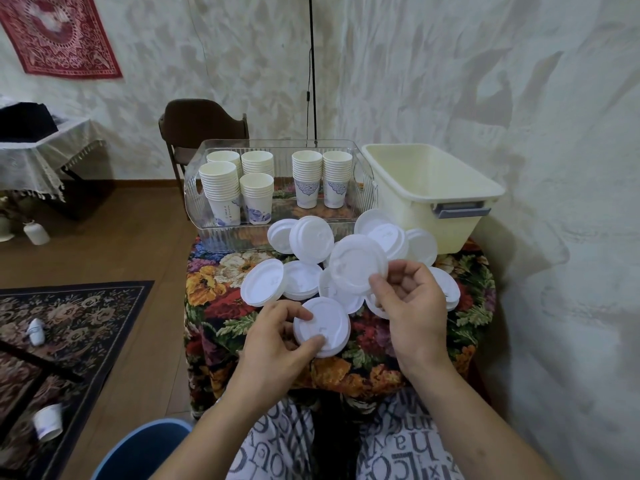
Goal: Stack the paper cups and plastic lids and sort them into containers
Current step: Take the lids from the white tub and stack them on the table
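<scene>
Several white plastic lids [301, 278] lie scattered on the floral tablecloth [221, 306]. My left hand [273, 337] pinches a small stack of lids [323, 327] between thumb and fingers, low over the table's near side. My right hand [410, 303] holds a single lid [355, 263] by its edge, tilted up above the pile. A clear ribbed bin [207, 233] at the back holds several stacks of paper cups [256, 192]. Next to it on the right stands an empty cream plastic tub [446, 188].
The wall runs close along the table's right side. A dark chair [201, 123] stands behind the clear bin. A blue bucket rim [145, 445] sits by my left knee. Loose paper cups [48, 420] lie on the rug at the left.
</scene>
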